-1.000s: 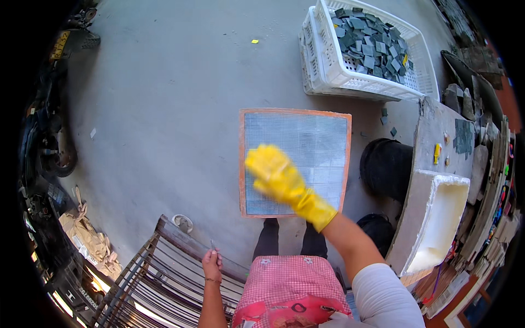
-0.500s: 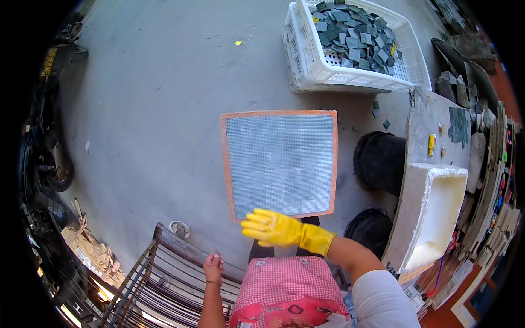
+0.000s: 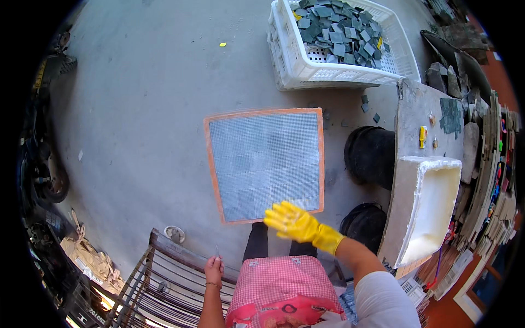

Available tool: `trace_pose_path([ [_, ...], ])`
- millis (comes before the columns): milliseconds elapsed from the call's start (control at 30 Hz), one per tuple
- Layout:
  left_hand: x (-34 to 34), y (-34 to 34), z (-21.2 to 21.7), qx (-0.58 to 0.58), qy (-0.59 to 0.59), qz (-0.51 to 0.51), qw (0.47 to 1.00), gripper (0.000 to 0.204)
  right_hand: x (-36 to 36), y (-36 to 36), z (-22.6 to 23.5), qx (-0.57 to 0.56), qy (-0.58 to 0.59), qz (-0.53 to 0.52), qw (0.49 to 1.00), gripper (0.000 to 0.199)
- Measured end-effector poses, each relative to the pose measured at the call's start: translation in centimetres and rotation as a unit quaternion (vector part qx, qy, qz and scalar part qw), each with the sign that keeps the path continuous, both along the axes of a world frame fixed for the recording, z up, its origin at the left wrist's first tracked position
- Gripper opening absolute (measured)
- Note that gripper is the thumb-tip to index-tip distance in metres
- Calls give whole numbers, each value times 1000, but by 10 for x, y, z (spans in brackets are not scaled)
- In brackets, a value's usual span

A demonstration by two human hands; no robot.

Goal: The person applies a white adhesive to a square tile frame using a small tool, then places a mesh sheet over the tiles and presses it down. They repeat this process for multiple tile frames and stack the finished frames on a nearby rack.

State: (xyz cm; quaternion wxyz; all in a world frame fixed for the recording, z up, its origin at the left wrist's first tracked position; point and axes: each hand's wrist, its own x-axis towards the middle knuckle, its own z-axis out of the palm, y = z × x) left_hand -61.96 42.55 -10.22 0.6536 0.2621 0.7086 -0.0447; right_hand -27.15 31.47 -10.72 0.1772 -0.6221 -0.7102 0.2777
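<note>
Your yellow-gloved right hand, fingers spread and empty, hovers at the near edge of the orange-framed square mesh tile sheet, which lies just beyond your fingertips, while your bare left hand pinches something thin, farther off.

A white plastic crate full of small dark grey tiles stands on the concrete floor at the top. Two black buckets sit beside a grey worktable, with a white foam box next to them. A metal rack lies lower left.
</note>
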Motion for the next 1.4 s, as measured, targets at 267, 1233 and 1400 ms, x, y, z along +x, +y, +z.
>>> trace_pose_path([
  [267, -8, 14, 4, 9, 8, -24, 1000, 11, 89, 126, 12, 143, -53, -116, 982, 48],
  [1233, 5, -18, -4, -28, -13, -114, 993, 12, 51, 67, 4, 70, -41, -290, 954, 53],
  [1400, 14, -24, -14, -47, -29, -127, 990, 12, -15, 75, -6, 67, 54, -115, 990, 55],
])
